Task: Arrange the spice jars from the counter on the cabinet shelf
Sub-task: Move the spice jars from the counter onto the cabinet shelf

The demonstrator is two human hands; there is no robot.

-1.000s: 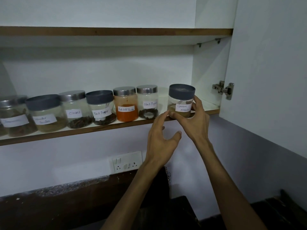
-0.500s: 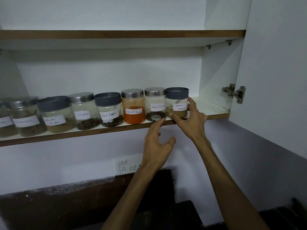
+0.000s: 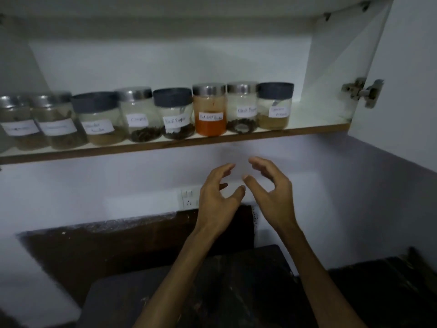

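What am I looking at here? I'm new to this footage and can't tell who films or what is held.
A person wears a camera on the head; it looks forward and down, so you see their own arms. The left hand and right hand hang below the shelf, fingers loosely curled, holding nothing. On the shelf stands a row of labelled spice jars; the rightmost jar has a dark lid, and beside it are a steel-lidded jar and an orange one. The cabinet door is open at the right.
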